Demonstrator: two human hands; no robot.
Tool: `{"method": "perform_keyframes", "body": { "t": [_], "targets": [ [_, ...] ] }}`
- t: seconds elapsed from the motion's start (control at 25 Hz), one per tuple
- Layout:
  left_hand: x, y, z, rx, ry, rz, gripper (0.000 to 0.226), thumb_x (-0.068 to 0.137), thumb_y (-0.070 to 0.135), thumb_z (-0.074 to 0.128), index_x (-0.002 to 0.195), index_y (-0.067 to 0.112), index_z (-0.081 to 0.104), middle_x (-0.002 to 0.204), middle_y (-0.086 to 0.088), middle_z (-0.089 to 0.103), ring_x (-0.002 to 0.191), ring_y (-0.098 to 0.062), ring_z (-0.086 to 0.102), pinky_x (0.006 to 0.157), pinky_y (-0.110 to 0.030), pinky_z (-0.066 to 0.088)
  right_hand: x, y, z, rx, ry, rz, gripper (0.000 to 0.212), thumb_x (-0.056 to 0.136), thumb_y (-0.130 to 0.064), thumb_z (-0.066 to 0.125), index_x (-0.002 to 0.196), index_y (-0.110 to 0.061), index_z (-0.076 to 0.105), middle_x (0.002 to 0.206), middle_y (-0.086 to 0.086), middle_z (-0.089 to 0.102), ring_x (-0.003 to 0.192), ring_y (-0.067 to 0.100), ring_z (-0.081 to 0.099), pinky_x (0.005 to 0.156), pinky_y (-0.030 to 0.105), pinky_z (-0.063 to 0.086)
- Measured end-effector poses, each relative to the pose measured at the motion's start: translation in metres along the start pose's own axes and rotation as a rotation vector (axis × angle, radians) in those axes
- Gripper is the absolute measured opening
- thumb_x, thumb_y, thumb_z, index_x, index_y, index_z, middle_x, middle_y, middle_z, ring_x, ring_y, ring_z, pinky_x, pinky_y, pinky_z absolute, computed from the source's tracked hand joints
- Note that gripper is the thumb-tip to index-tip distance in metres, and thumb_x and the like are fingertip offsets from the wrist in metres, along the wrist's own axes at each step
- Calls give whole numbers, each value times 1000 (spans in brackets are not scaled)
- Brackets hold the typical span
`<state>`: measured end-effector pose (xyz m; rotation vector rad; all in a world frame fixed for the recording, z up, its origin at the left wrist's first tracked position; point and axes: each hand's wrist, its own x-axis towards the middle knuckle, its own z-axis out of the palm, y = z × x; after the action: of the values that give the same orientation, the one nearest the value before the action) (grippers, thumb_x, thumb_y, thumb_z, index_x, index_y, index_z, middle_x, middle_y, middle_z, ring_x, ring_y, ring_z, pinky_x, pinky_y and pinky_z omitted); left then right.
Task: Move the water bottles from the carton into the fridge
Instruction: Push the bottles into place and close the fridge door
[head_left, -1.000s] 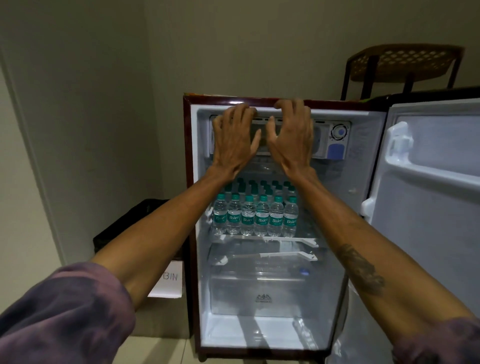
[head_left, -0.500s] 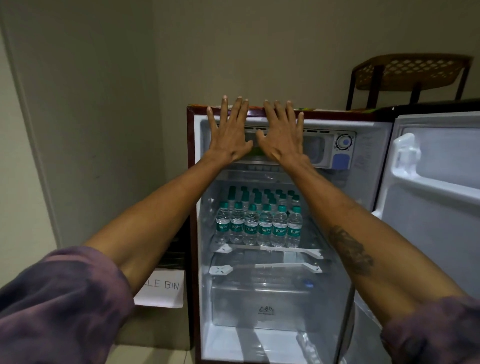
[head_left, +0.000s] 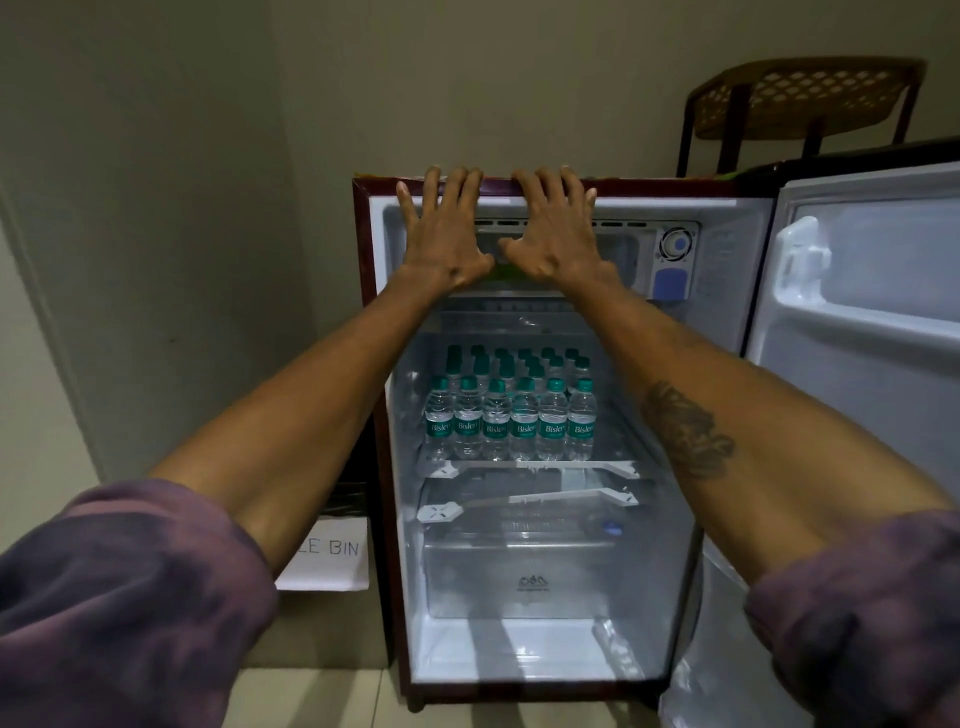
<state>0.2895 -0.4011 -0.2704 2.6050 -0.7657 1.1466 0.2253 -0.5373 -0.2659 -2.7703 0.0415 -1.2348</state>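
Mini fridge (head_left: 363, 291) wide open, door (head_left: 862, 332) swung off to its right. Water bottles (head_left: 511, 421) packed in rows on its upper shelf. Left hand (head_left: 448, 231) and right hand (head_left: 557, 231) flat, fingers splayed, empty, now up on its top edge, higher than a second ago. Labelled bin (head_left: 332, 556) left of fridge, chair (head_left: 800, 104) behind.

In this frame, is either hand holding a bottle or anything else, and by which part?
No bottle is held. The left hand and right hand lie spread and open against the fridge, fingers over its top front edge; the water bottles stand untouched on the shelf.
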Motion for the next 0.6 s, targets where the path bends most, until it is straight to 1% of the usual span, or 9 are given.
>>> {"method": "perform_keyframes", "body": {
  "t": [0.16, 0.28, 0.4, 0.52, 0.6],
  "targets": [
    [0, 5, 1, -12, 20, -27, 96, 83, 55, 60, 157, 15, 13, 162, -7, 14, 151, -36, 4, 118, -65, 0, 2, 0, 2, -53, -3, 13, 86, 78, -39, 60, 152, -21, 20, 150, 9, 28, 143, 34, 16, 118, 60, 8],
    [-1, 6, 5, -12, 66, -56, 89, 87, 49, 58, 157, 16, 13, 163, -7, 15, 151, -34, 5, 118, -64, 0, 2, -4, 9, -78, 75, 21, 79, 79, -36, 57, 149, -20, 27, 147, 8, 32, 141, 32, 20, 118, 59, 10],
    [-2, 11, 11, -9, 110, -96, 86, 89, 51, 53, 157, 16, 14, 163, -6, 15, 152, -32, 5, 118, -63, 0, 3, -5, 16, -89, 107, 52, 77, 80, -37, 56, 149, -19, 29, 150, 7, 30, 145, 31, 16, 119, 58, 8],
    [-3, 15, 15, 11, 82, -130, 84, 93, 55, 46, 158, 14, 11, 165, -6, 11, 152, -32, 2, 117, -63, -4, 2, -7, 17, -76, 117, 79, 78, 77, -36, 58, 148, -19, 32, 151, 8, 32, 146, 31, 16, 119, 58, 8],
    [-2, 19, 12, 8, 38, -149, 84, 94, 56, 42, 158, 13, 8, 165, -8, 7, 152, -34, 0, 116, -63, -6, 5, -10, 11, -55, 93, 112, 79, 75, -35, 58, 148, -20, 32, 152, 8, 32, 146, 31, 16, 119, 58, 8]
  ]
}}
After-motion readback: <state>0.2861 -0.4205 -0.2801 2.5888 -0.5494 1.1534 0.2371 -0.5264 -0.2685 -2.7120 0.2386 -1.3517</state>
